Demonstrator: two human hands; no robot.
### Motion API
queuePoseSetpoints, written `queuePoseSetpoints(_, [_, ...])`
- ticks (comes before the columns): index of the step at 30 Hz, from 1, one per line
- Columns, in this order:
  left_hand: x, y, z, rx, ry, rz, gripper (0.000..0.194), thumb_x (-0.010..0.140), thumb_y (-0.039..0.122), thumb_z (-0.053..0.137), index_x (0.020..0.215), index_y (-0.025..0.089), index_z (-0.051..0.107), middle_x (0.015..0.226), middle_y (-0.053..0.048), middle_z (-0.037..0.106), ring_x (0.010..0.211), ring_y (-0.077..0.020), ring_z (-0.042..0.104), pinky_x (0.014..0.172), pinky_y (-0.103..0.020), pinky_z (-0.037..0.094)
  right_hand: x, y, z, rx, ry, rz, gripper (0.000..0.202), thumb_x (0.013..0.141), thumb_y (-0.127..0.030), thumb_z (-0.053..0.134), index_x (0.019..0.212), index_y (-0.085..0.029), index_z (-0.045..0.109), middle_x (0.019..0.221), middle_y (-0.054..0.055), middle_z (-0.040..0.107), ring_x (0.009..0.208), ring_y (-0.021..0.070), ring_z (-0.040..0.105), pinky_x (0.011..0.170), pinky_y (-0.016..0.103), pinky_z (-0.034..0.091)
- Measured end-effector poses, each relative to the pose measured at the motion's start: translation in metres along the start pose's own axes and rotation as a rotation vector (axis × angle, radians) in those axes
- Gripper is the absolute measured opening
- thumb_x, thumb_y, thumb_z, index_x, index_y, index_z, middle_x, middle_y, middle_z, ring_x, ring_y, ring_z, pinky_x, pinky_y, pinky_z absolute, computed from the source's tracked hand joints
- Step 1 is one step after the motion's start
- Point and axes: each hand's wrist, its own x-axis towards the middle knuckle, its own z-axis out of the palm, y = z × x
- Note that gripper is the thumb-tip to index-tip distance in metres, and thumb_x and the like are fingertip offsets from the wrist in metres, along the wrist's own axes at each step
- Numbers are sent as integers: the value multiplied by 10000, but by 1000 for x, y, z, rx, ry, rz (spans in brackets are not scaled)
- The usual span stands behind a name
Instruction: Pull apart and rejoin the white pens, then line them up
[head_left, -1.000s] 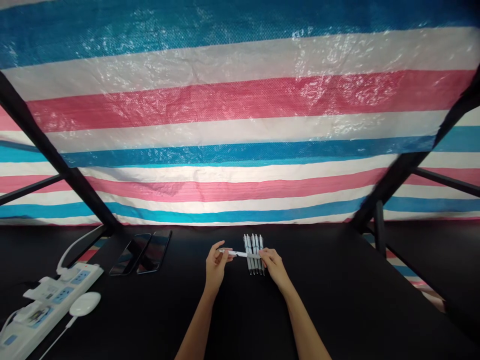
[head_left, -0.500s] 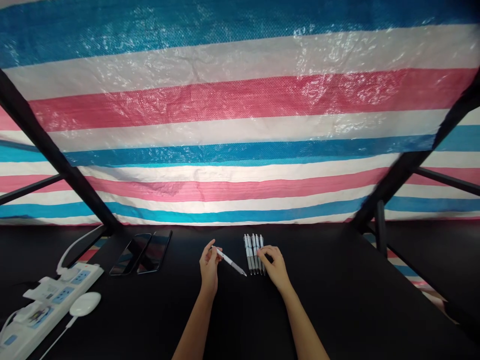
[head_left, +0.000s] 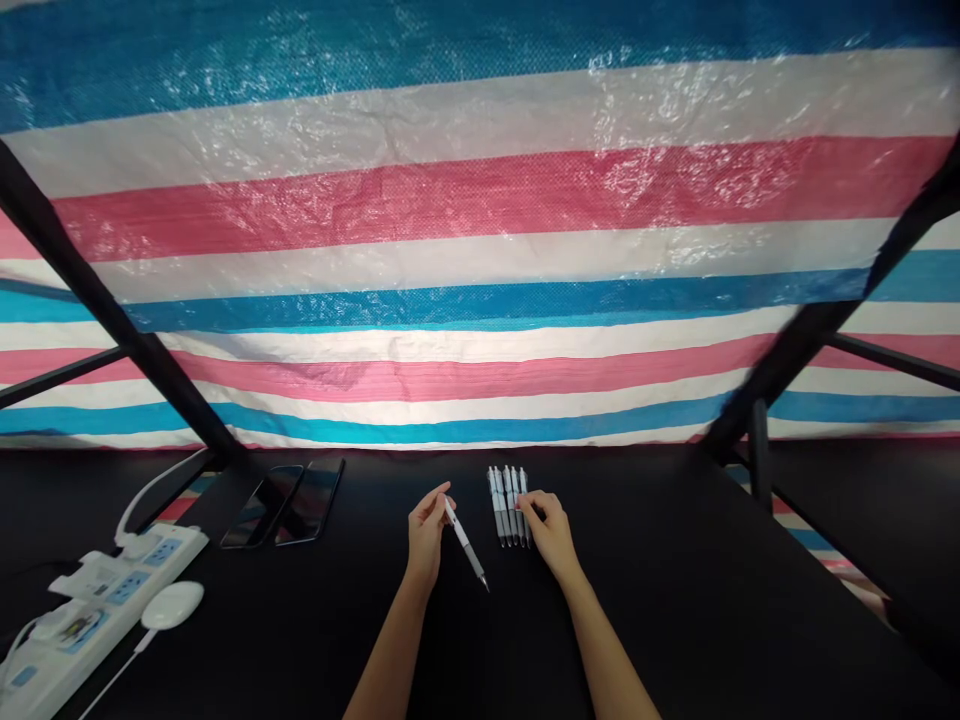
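A: What serves as the reference for this arrangement?

B: The row of pens point(head_left: 510, 500), five laid side by side on the black table point(head_left: 675, 610), with button ends away from the person and grey grips toward the person.

A: And the left hand point(head_left: 426, 530)?

B: Just left of the row. Its thumb and index finger close on the upper end of a single white pen point(head_left: 460, 532); the other fingers are hard to make out from where I stand. The pen slants through the gap between that hand and the row, writing tip toward the person. Whether the tip meets the table, I cannot tell.

A: The right hand point(head_left: 550, 527)?

B: At the row's right edge, thumb and index finger bent and nearly together over the outermost pens. I cannot tell whether they grip one or only rest there.

A: The surroundings?

B: Well left of the row lie two dark phones point(head_left: 310, 505), slanted, near one another. Farther left, and closer to the person than the row, are a white power strip point(head_left: 142, 590) and a rounded white puck point(head_left: 172, 606) with a cable. Behind the row hangs a striped sheet point(head_left: 450, 210) in blue, white and red.
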Motion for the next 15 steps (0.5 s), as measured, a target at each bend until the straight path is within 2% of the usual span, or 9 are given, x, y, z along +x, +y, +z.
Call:
queuePoseSetpoints(3, [-1,2,1,-19,44,22,509,676,478,682,1077,166,649,666,-5,544,551,-76,434,543,-224,359,0,3,1,-16,10,7,402,846,-510,436,633,-218,612,745,50,655,792,226,544,764,335,396])
queuePoseSetpoints(7, [2,5,0,-109,55,23,634,717,470,657,1276,219,494,594,43,456,523,-68,381,501,-203,317,0,5,1,-18,47,11,410,847,-514,431,636,-217,621,726,48,655,778,222,545,728,322,403])
queuePoseSetpoints(15, [5,6,-1,-152,11,-38,581,712,448,672,1205,169,546,599,45,415,499,-57,326,465,-208,278,1,4,-1,5,57,50,477,824,-596,411,631,-215,623,724,68,650,777,240,544,695,325,407])
